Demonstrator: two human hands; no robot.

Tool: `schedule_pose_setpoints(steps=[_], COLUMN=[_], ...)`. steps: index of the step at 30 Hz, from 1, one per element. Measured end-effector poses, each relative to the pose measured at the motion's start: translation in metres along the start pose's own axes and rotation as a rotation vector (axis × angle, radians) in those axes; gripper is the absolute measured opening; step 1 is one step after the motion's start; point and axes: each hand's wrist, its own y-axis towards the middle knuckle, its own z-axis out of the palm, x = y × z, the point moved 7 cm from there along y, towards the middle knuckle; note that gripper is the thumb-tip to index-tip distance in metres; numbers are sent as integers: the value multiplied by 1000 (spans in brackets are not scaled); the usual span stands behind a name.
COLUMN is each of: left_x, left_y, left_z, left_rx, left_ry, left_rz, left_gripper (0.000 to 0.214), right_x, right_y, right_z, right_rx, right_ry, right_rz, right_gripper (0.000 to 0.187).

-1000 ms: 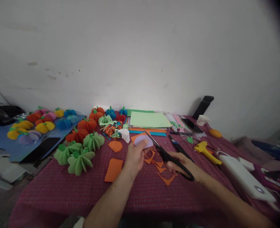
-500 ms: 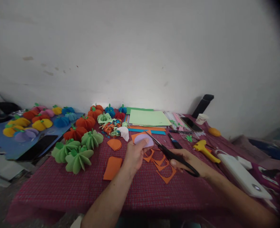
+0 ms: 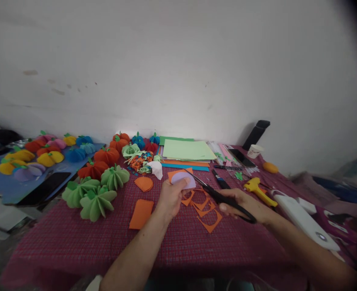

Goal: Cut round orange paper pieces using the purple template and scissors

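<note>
Pinched in my left hand (image 3: 172,195) is a rounded piece of lilac paper (image 3: 181,177) laid over orange paper (image 3: 172,173), whose corners stick out behind it. My right hand (image 3: 238,202) grips the black handles of a pair of scissors (image 3: 210,190). The blades point to the upper left and meet the right edge of the papers. Below the scissors lie orange offcuts (image 3: 210,220) with curved cutouts. Left of my left hand are an orange rounded stack (image 3: 144,184) and an orange rectangular stack (image 3: 141,214).
Several paper pumpkins (image 3: 98,202) stand at the left. Paper sheets (image 3: 189,149) are stacked at the back beside shredded scraps (image 3: 140,161). On the right are a yellow glue gun (image 3: 260,192), a paper cup (image 3: 254,151), a phone (image 3: 241,157) and a white power bank (image 3: 307,222).
The whole view has shifted slightly, so the table things appear a little further left. Both hands keep their hold, and the scissors have barely moved against the papers.
</note>
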Motion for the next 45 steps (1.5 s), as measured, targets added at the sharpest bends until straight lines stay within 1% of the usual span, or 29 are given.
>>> schedule_pose_setpoints(steps=[4,8,16,21,27,36,40,45], left_x=[1,3,9,14,14,14,16,18], left_y=[-1,-2,-2,-1,-3,-5,-5,-3], left_z=[1,4,6,3,4,6,6,5], left_rx=[22,42,62,71,89,96,105,118], left_ry=[21,58,144,165,183,177,168,170], left_rz=[-7,-22,-57,-70,-72,-88,-117,-116], left_gripper=[20,19,22,21,18,17,17,16], right_x=[4,6,1,-2,-4,-3,-2,-2], right_y=[-2,-4,-4,-4,-4,-3,-3,-2], right_z=[-6,-8,-11,-11,-12,-9,-8,-6], right_rx=[38,83,106,105,90,128,152,165], right_ry=[-1,36,10,14,0,26,40,50], right_rz=[12,-11,-2,2,13,19,-2,-35], right_gripper=[45,48,49,47,47,50,49,46])
